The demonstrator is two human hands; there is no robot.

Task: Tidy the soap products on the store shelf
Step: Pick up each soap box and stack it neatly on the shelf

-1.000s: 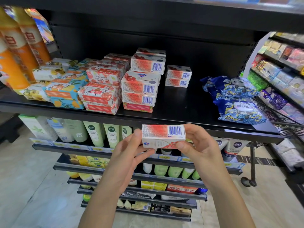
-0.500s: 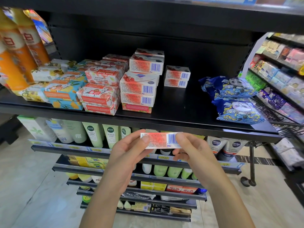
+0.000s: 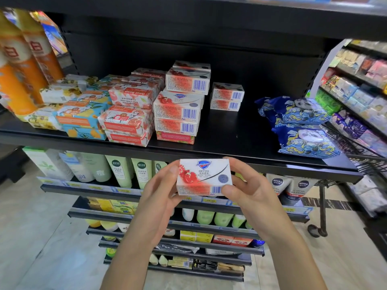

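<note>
A white and red Safeguard soap box [image 3: 204, 176] is held in front of the black shelf's [image 3: 240, 141] front edge, its printed top face turned toward me. My left hand [image 3: 161, 191] grips its left end and my right hand [image 3: 249, 185] grips its right end. On the shelf stand a stack of the same soap boxes [image 3: 180, 109] and a shorter stack of two [image 3: 227, 97] to its right. Left of them lie wrapped goat soap bars [image 3: 127, 120] and blue and yellow soap bars [image 3: 81, 120].
Blue panda-print packs [image 3: 301, 126] lie at the shelf's right end. Orange bottles [image 3: 18, 65] stand at the far left. Lower shelves hold tubes and bottles [image 3: 129, 170]. A second rack of goods [image 3: 360, 95] and a wire rack stand to the right.
The soap box has been rotated in both hands: the barcode side faced me before, and now the printed top face does. The hands stayed in front of the shelf edge.
</note>
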